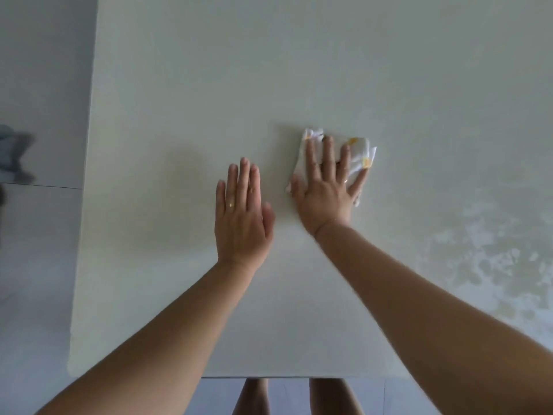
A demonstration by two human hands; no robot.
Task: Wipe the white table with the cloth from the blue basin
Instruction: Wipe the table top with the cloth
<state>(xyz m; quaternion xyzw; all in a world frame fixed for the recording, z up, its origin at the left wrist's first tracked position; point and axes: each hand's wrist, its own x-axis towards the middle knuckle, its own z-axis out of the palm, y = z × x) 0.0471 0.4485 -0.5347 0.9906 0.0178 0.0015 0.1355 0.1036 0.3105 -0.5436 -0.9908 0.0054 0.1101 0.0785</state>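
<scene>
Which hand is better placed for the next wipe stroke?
Right. The right hand presses flat on the cloth; the left hand lies flat on the bare white table beside it, not touching the cloth.

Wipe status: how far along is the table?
Done: cloth is on the table. In hand: right hand presses it flat mid-table; left hand is open beside it, apart. Left: blotchy patch on the right side, wet or dirty I cannot tell; the rest looks even.
</scene>
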